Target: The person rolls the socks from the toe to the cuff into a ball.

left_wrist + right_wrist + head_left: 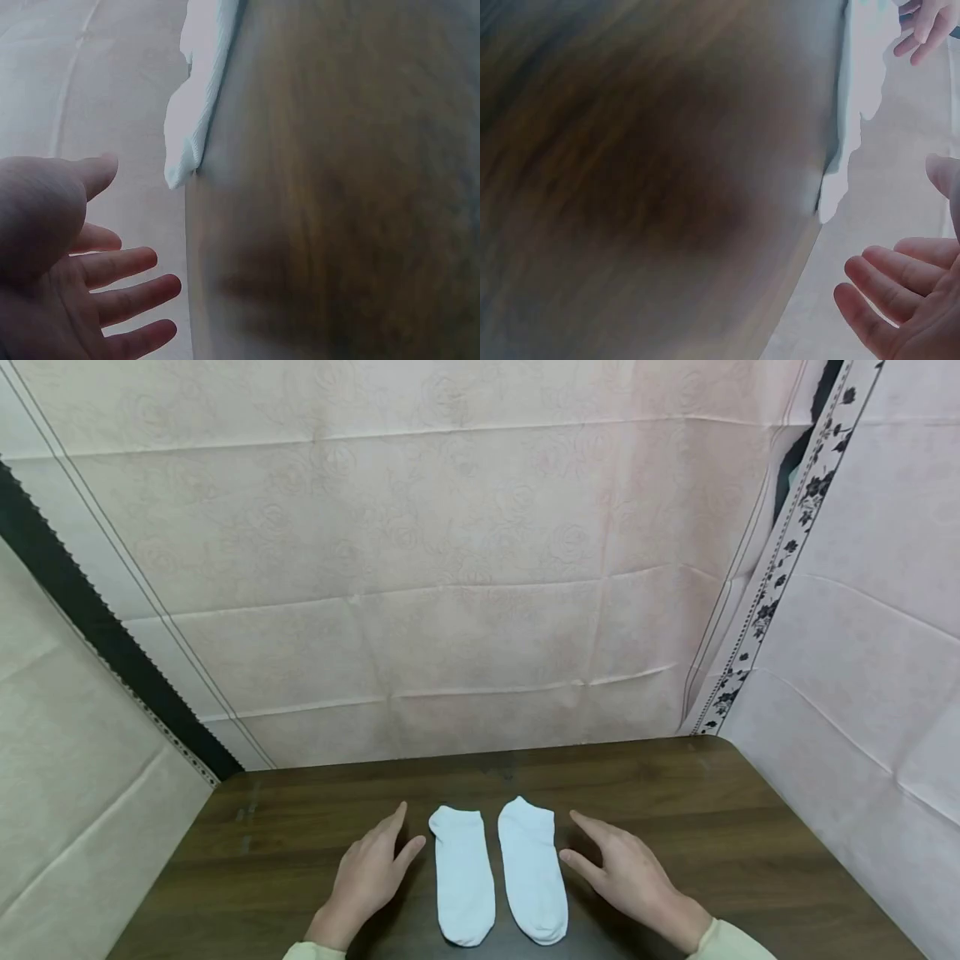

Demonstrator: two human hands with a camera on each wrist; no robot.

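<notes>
Two white ankle socks lie flat side by side on the table, toes toward the person. Nearest the left sock (463, 877) is my left hand (369, 875), held just to its left with thumb and fingers spread and nothing in it. On the other side, my right hand (626, 872) hovers by the right sock (532, 872), fingers loosely extended, also holding nothing. A narrow strip of table shows between the socks. In the left wrist view the left hand (97, 270) has its palm and relaxed fingers in sight; the right wrist view shows the right hand (907, 292) likewise.
The dark wooden table (300, 827) has rounded far corners. Creased pale cloth (465, 568) hangs behind it, and more cloth (862, 693) with a floral border closes off the right side. On the left runs a black strip (105, 618) beside another pale sheet.
</notes>
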